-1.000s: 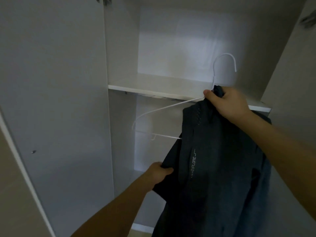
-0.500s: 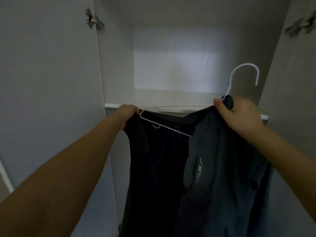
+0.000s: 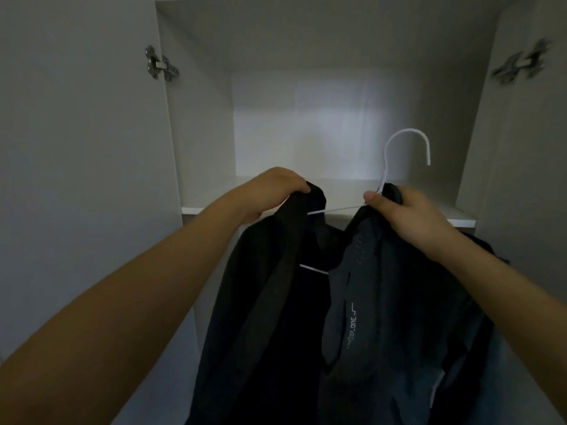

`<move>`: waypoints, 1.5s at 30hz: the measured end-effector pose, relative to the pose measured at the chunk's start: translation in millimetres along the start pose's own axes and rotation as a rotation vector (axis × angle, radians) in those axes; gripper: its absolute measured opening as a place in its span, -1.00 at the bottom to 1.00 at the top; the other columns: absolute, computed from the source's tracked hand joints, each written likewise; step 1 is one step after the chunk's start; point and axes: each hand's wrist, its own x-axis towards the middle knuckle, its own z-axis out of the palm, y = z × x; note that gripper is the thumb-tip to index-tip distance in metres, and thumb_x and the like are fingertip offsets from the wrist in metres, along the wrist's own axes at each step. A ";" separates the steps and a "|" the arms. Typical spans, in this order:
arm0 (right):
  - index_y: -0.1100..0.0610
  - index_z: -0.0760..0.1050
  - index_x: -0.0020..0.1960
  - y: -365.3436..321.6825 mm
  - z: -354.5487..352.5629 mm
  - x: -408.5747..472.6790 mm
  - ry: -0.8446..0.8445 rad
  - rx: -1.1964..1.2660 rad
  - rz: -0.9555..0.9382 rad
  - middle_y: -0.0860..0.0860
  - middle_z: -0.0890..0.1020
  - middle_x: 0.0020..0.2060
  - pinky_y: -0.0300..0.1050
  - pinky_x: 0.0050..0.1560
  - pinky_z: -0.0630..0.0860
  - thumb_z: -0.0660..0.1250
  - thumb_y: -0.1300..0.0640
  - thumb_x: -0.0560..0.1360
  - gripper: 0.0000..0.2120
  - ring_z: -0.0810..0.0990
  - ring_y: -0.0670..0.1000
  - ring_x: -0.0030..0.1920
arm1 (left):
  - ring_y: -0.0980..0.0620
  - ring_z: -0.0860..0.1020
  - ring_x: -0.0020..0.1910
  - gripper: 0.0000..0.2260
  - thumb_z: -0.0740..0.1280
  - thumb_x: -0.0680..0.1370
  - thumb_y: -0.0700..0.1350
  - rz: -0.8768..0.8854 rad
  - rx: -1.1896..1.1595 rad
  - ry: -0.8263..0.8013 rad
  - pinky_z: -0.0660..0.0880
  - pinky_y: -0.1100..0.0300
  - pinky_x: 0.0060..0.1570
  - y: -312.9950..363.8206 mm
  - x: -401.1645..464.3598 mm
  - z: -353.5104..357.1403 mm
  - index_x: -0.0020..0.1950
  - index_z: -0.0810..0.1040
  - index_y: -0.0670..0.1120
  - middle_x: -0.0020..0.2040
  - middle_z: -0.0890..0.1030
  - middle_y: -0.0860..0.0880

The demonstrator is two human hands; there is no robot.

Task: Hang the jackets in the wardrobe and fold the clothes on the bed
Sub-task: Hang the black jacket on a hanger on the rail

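Left hand (image 3: pixel 273 191): fingers curled over and pinching the left shoulder of the dark jacket (image 3: pixel 352 317), knuckles up, just in front of the front edge of the wardrobe shelf (image 3: pixel 331 194). Right hand (image 3: pixel 399 210): fingers closed round the jacket's collar together with the neck of the white wire hanger (image 3: pixel 406 148), thumb laid forward along the wire; it sits toward the right end of the same shelf edge. Hanger: hook free and upright above the right hand, touching nothing; one bare stretch of arm wire shows between the two hands, a short piece of the lower bar shows inside the open front. Jacket: hung from both grips, front open, pale lettering on the right panel, body dropping below the shelf into the lower compartment of the wardrobe (image 3: pixel 196 133). Doors open either side, metal hinge (image 3: pixel 159 64) on the left. No rail in view; whether one lies under the shelf cannot be told. Step judged in hand: seating the left shoulder on the hanger. Next move likely calls for settling that shoulder, then lowering the hook beneath the shelf to find a rail. Bed clothes not in view.
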 end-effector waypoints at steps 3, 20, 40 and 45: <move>0.11 0.62 -0.11 -1.5 -6.1 0.5 -0.060 0.169 -0.011 0.00 0.70 -0.18 0.01 0.11 0.51 0.32 -0.17 0.52 -0.66 0.65 0.03 -0.10 | 0.11 0.48 -0.32 -0.81 0.28 0.55 -0.06 0.014 -0.026 0.077 0.43 0.35 -0.36 -6.1 -2.5 11.5 -0.22 0.55 -0.11 -0.26 0.56 -0.04; 0.04 0.67 -0.12 -13.2 -22.1 -21.3 -0.424 0.428 0.082 0.04 0.72 -0.11 -0.28 -0.19 0.58 0.49 -0.19 0.28 -0.66 0.71 0.02 -0.09 | 0.22 0.54 0.02 -0.73 0.36 0.56 -0.24 0.397 0.180 -0.098 0.50 0.43 -0.05 17.4 -24.4 18.9 0.22 0.49 0.00 0.09 0.55 0.06; 0.17 0.58 0.07 -47.4 43.1 -13.8 -0.067 0.422 0.278 0.07 0.68 -0.08 -0.08 -0.04 0.61 0.43 0.11 0.48 -0.79 0.67 0.06 -0.08 | -0.05 0.40 0.28 -0.12 0.46 0.28 0.33 -0.297 0.122 0.223 0.41 -0.06 0.30 -145.7 -128.7 142.2 0.43 0.17 -0.02 0.31 0.34 -0.02; 0.18 0.54 0.04 -51.5 40.3 -18.9 0.025 0.403 0.275 0.10 0.65 -0.06 0.07 0.08 0.60 0.39 0.11 0.47 -0.80 0.65 0.09 -0.06 | 0.02 0.59 -0.02 -0.55 0.29 0.57 -0.10 -0.253 0.110 0.402 0.55 0.05 0.07 -185.0 -126.4 139.9 0.38 0.18 0.08 0.17 0.57 -0.06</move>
